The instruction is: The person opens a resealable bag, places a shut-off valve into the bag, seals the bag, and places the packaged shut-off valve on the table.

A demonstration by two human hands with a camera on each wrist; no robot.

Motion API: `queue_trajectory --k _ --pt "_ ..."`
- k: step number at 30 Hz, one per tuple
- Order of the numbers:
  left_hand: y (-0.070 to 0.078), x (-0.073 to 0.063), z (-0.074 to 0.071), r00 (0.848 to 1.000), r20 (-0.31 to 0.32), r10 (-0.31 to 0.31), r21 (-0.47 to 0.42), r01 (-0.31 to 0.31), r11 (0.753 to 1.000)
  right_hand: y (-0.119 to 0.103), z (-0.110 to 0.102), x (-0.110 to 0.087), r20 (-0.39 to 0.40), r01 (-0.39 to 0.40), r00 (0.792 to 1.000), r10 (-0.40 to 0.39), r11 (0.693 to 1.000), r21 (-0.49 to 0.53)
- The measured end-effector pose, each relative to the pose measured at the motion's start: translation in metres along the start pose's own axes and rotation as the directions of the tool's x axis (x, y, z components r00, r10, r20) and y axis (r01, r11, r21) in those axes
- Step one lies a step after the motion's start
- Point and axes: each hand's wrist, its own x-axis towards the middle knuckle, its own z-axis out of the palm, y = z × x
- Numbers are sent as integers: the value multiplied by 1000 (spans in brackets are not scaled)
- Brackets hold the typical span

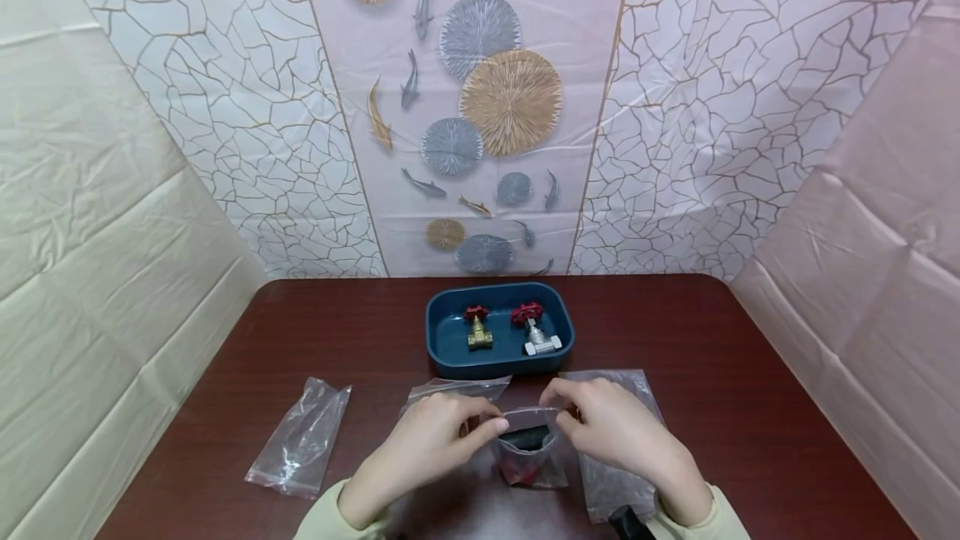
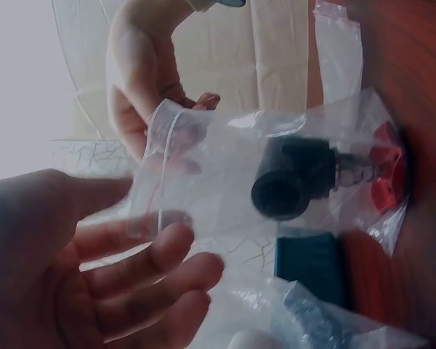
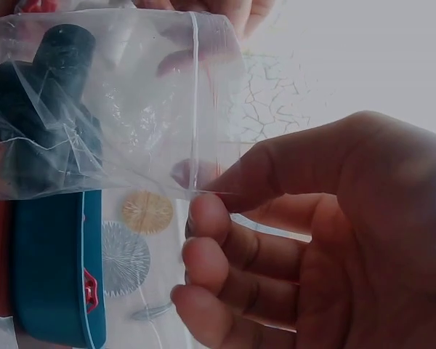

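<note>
Clear film and glare blur the black valve inside the zip bag; from the head view its red handwheel is only a reddish smear low in the bag, and a black object beside the right sleeve is cut off by the frame edge, too partial to identify. The bag hangs upright between the hands, in front of the blue tray. The left hand and right hand each pinch its rim at opposite sides, thumb against forefinger, the other fingers loosely bent, wrists angled inward. The film is thin and wrinkled, with a pale seal strip near the mouth. A brass valve and a silvery valve, both with scalloped red wheels, lie in the smooth, round-cornered tray.
</note>
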Motion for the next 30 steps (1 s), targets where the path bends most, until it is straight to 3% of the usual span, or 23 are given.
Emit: queue_trajectory --k 5,11,16,24,30 --pt "-5 -1 -6 997 75 33 1 -33 999 1 -1 -1 -19 -4 1000 4 1000 -4" --pt "-8 -2 -8 997 -1 80 89 -80 993 3 -4 -2 -14 12 1000 -12 999 38" --pt "-8 -2 -7 996 -42 82 146 -75 986 8 -8 -7 30 51 998 -51 998 28" --pt "-10 -3 -6 993 -76 85 166 -71 984 15 -12 -8 128 132 983 -131 991 -2" --pt "-10 -1 -5 990 -94 109 153 -94 984 18 -9 -5 110 154 982 -152 988 -7"
